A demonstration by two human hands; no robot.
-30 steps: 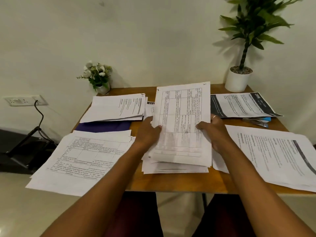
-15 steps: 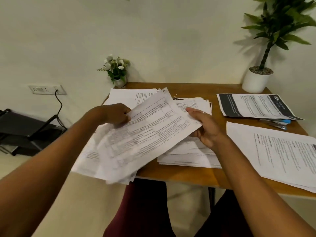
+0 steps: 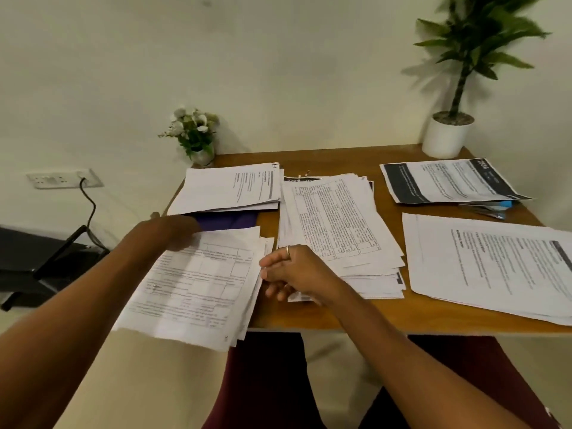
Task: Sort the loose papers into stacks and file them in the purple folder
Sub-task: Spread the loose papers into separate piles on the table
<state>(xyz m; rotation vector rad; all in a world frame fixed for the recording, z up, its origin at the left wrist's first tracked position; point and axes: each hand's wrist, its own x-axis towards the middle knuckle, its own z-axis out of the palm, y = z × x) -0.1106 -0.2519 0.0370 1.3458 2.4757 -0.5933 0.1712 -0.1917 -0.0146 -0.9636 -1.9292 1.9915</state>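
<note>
Mostly hidden, the purple folder (image 3: 227, 220) shows only as a dark strip between the far-left stack (image 3: 229, 188), which lies over it, and the near-left stack (image 3: 198, 283), which covers its near edge. My feed smears the left hand (image 3: 175, 232): it rests on the far corner of the near-left stack, but I cannot tell how its fingers lie. The right hand (image 3: 294, 270) is clearer, with fingers loosely curled and fingertips at that stack's right edge, gripping nothing I can see. The near-right stack (image 3: 495, 264) is cut off by the frame edge. A small blue object (image 3: 492, 209) beside the dark-banded sheets (image 3: 448, 181) is too blurred to name. The middle stack (image 3: 337, 230) is fanned untidily. All of it lies on a wooden table (image 3: 325, 317) against a pale wall, with a flower pot (image 3: 195, 134) and a potted plant (image 3: 448, 134) at the back corners and a wall socket (image 3: 62, 179) on the left. The near-left stack overhangs the table's front edge.
</note>
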